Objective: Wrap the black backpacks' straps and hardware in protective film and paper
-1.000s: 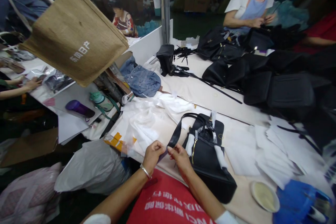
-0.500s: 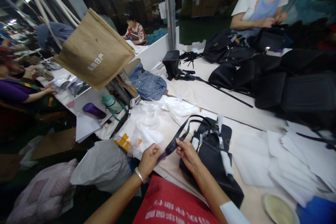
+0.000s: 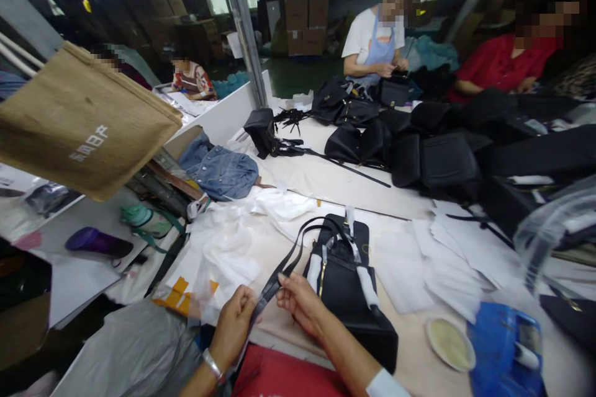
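Note:
My left hand [image 3: 233, 324], a silver bracelet at its wrist, is closed on the lower end of a long black strap [image 3: 289, 255]. Just to the right, my right hand [image 3: 302, 303] pinches the same strap between thumb and fingers. Something clear, like plastic film, seems to cover the strap's end, but this is hard to make out. From my hands the strap loops up and over to a black bag [image 3: 356, 304] lying on the table beside my right forearm. White wrapping covers parts of the bag, and a gold zipper shows on it.
White sheets [image 3: 447, 254] lie right of the bag, near a round dish [image 3: 451, 344] and a blue object [image 3: 505, 347]. Black bags [image 3: 433, 161] pile up across the table [image 3: 316, 167]. A brown bag [image 3: 93, 118] hangs at left. Several people work beyond.
The view has swung right, bringing the blue object and a person in red into sight. Both hands stay on the strap, and the bag lies in the same place on the table.

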{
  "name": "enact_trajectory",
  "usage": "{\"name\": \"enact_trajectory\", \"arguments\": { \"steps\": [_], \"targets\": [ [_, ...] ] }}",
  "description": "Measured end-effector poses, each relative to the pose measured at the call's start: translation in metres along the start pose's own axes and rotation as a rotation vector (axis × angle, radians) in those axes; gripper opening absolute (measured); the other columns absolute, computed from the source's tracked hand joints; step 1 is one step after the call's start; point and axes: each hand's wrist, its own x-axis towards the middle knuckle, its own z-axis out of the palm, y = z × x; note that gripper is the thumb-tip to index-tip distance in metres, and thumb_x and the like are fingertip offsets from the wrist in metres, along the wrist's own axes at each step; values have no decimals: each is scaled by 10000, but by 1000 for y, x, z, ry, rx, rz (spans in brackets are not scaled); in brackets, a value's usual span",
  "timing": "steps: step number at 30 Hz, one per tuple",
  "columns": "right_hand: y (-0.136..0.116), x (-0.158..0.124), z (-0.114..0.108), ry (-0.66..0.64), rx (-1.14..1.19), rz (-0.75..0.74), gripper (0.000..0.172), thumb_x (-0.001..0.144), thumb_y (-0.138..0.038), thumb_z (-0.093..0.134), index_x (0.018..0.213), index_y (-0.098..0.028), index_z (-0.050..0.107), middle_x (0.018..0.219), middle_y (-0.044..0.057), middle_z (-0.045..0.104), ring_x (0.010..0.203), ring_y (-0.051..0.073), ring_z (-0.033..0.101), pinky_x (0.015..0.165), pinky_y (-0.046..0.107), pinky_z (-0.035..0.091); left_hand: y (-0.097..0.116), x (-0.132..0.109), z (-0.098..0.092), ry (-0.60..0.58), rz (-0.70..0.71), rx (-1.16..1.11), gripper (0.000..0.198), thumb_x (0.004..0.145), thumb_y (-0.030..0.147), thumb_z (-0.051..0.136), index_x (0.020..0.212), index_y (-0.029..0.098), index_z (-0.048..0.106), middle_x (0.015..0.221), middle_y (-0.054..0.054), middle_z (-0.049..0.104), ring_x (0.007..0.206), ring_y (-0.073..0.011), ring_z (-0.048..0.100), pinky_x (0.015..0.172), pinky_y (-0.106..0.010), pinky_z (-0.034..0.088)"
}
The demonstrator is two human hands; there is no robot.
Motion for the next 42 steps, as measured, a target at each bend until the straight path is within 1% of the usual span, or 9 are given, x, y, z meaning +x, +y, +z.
{"name": "enact_trajectory", "arguments": {
  "steps": [5, 11, 18, 23, 30, 33, 36, 39, 42],
  "targets": [
    [3, -4, 11, 51, -92, -35, 416, 594, -409, 785, 693, -172, 458, 581, -17, 584, 500, 89, 542, 494, 210, 471, 7, -1, -13, 23, 22, 100, 249, 817, 438, 487, 717, 210, 482, 602, 45, 515, 587, -143, 531, 559, -226, 444],
    [19, -11, 25, -122, -183, -15, 372, 643, -412, 749, 796, -161, 522, 670, 11, 625, 511, 91, 537, 458, 198, 441, 16, 1, -16, 40, 81, 191, 241, 831, 424, 475, 716, 213, 488, 589, 43, 539, 588, -142, 536, 557, -216, 408],
    [4, 6, 15, 68, -19, -44, 379, 631, -390, 764, 698, -179, 457, 564, -85, 423, 457, 33, 400, 411, 139, 309, 17, 1, -13, 37, 56, 71, 245, 806, 432, 492, 698, 213, 476, 590, 52, 499, 562, -131, 509, 538, -216, 450],
    [16, -5, 24, -44, -161, -32, 343, 671, -413, 726, 848, -180, 547, 665, -39, 528, 470, 55, 419, 413, 178, 323, 19, 7, -12, 31, 49, 78, 229, 802, 410, 502, 697, 207, 483, 594, 34, 538, 577, -142, 549, 551, -221, 451],
    [8, 9, 23, 150, -23, -62, 408, 596, -427, 778, 793, -187, 514, 574, -81, 419, 433, 32, 331, 396, 156, 236, 13, 13, -11, 6, 48, 37, 222, 820, 403, 476, 707, 211, 476, 598, 44, 498, 569, -135, 523, 546, -228, 463],
    [17, 2, 24, 48, -129, 23, 464, 595, -480, 765, 872, -186, 537, 634, -48, 511, 455, 58, 402, 420, 183, 319, 10, 16, -12, 19, 85, 95, 208, 825, 376, 475, 705, 207, 485, 595, 39, 510, 571, -134, 528, 551, -221, 428],
    [5, -8, 16, -115, -471, 114, 428, 699, -586, 629, 795, -176, 551, 659, 6, 592, 439, 90, 439, 430, 225, 349, 8, 18, -14, 13, 89, 128, 209, 830, 362, 472, 695, 204, 490, 577, 39, 516, 556, -129, 521, 543, -217, 389],
    [-34, -7, 8, -53, -1006, -145, 398, 807, -556, 513, 660, -187, 548, 600, 27, 594, 500, 139, 493, 510, 263, 367, 7, 19, -17, 3, 59, 95, 221, 831, 376, 470, 698, 203, 495, 580, 38, 514, 556, -127, 511, 543, -215, 381],
    [-71, 8, 12, 56, -1340, -601, 250, 873, -415, 476, 844, -215, 623, 836, 74, 648, 803, 211, 560, 733, 323, 390, 12, 20, -19, -14, 42, 61, 231, 821, 395, 484, 698, 200, 498, 598, 34, 510, 569, -129, 507, 554, -216, 388]
  ]
}}
